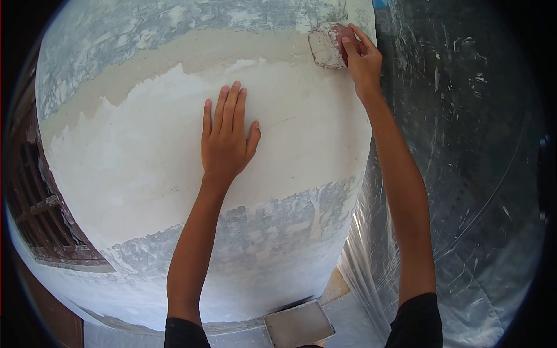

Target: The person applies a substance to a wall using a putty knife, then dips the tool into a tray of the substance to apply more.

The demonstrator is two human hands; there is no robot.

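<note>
My left hand (226,138) lies flat against the pale, putty-coated middle of the wall (156,156), fingers stretched out. At the wall's upper right edge, my right hand (364,61) grips a reddish putty spreader (344,39) between thumb and fingers. Thick whitish putty (326,49) clings to the spreader's left part, which is against or very near the wall. A greyer, damp-looking band of putty (243,45) runs leftward from there. Rough blue-grey patches border the smooth area above and below.
Clear plastic sheeting (362,261) and a dark, putty-splashed surface (464,145) lie right of the wall. A shallow rectangular tray (299,325) sits at the bottom, near the wall's foot. Brown window bars (43,203) are at left.
</note>
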